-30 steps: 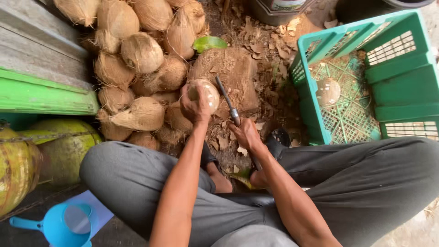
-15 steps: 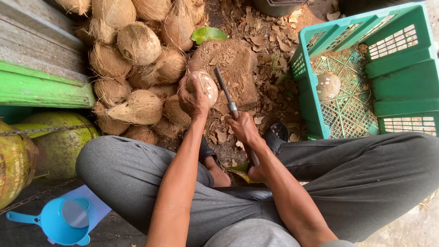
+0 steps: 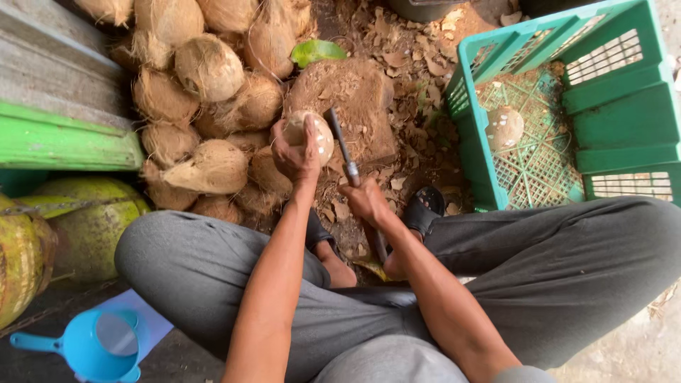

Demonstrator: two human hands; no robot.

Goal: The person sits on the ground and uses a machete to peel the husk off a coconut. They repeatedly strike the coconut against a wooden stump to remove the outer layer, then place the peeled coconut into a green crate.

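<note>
My left hand (image 3: pixel 294 152) grips a peeled, pale brown coconut (image 3: pixel 318 135) and holds it over a worn wooden stump (image 3: pixel 358 99). My right hand (image 3: pixel 365 202) is closed around the handle of a long knife (image 3: pixel 342 145); its dark blade points up and lies right beside the coconut. I sit with bent legs in grey trousers (image 3: pixel 567 269), both forearms stretched forward between my knees.
A heap of husked brown coconuts (image 3: pixel 209 71) lies at the upper left, next to a green plank (image 3: pixel 64 142). At the right, a green plastic crate (image 3: pixel 617 106) holds one coconut (image 3: pixel 505 128). Green coconuts (image 3: pixel 85 227) and a blue funnel (image 3: pixel 92 347) are at the lower left. Dry husk scraps cover the ground.
The knife blade has come closer to the coconut in my left hand. Both hands stay at the stump with only small shifts.
</note>
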